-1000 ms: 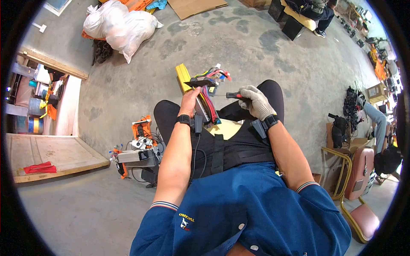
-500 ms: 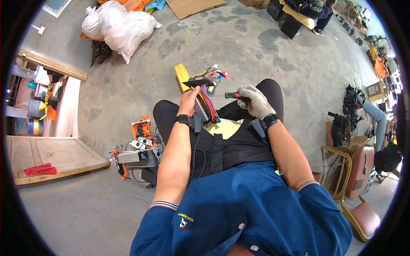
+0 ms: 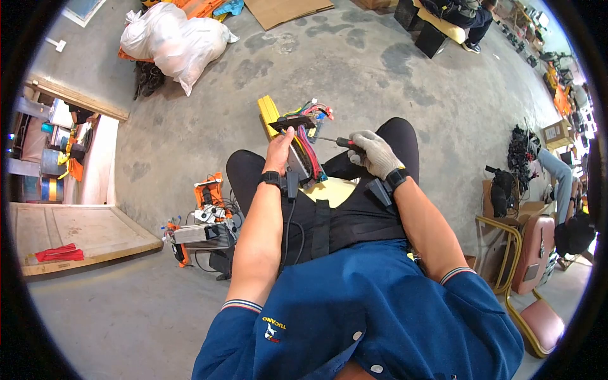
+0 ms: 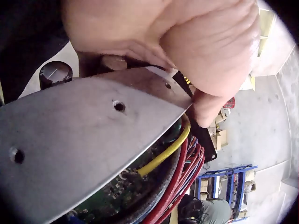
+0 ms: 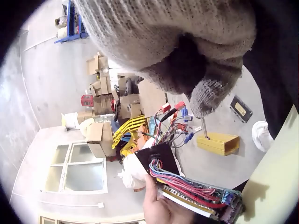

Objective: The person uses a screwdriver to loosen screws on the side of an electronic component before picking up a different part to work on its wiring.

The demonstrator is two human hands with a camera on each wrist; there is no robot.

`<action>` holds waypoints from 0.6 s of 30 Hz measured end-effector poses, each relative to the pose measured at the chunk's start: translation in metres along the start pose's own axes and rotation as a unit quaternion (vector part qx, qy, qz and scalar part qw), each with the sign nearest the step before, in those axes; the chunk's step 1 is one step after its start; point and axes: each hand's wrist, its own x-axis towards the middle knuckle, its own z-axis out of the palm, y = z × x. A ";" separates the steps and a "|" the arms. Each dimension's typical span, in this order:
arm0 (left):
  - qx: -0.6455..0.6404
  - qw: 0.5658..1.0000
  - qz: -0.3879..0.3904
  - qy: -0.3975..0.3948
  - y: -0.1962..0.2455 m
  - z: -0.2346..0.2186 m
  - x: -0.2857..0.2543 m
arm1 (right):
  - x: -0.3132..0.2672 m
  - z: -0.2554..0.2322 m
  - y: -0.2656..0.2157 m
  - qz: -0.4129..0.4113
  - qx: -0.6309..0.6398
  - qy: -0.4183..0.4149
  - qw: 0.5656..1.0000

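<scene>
My bare left hand (image 3: 277, 154) grips a motor controller (image 3: 304, 158), a green circuit board on a metal plate (image 4: 93, 121) with drilled holes. Red, blue and yellow wires (image 5: 182, 182) run along the board and pass through a black end plate (image 5: 159, 161). Beyond that plate the wires end in coloured connectors (image 3: 323, 111). My gloved right hand (image 3: 378, 154) holds a screwdriver (image 3: 346, 142) by its red and black handle, its shaft aimed left towards the controller. A yellow rectangular metal case (image 3: 268, 111) lies beyond the left hand.
Beside my left leg stands an orange and silver device (image 3: 206, 234) with cables. White sacks (image 3: 180, 44) and flat cardboard (image 3: 288, 9) lie on the floor ahead. To the right are a pink chair (image 3: 532, 259) and cartons (image 3: 558, 136). A flat black part (image 5: 240, 108) lies near the yellow case.
My right hand has shifted slightly back towards my body, and the screwdriver has gone from nearly level to tilted in the head view. The left hand keeps its grip on the controller.
</scene>
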 end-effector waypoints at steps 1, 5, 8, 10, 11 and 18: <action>0.000 1.000 0.000 0.000 0.000 0.001 -0.001 | 0.006 -0.004 0.006 0.000 -0.014 -0.019 1.000; 0.025 1.000 -0.008 -0.017 -0.002 -0.002 0.002 | 0.013 0.009 0.014 0.017 -0.079 -0.036 0.996; 0.064 0.997 -0.014 -0.037 -0.009 -0.003 0.008 | 0.018 0.022 0.024 -0.016 -0.134 -0.060 0.989; 0.130 0.989 -0.014 -0.066 -0.007 -0.001 0.007 | 0.016 0.032 0.023 -0.038 -0.195 -0.076 0.977; 0.099 0.992 0.006 -0.084 -0.005 0.004 0.003 | 0.011 0.041 0.018 -0.061 -0.257 -0.092 0.960; 0.153 0.982 0.004 -0.107 0.005 0.014 -0.004 | 0.005 0.059 0.014 -0.097 -0.403 -0.109 0.903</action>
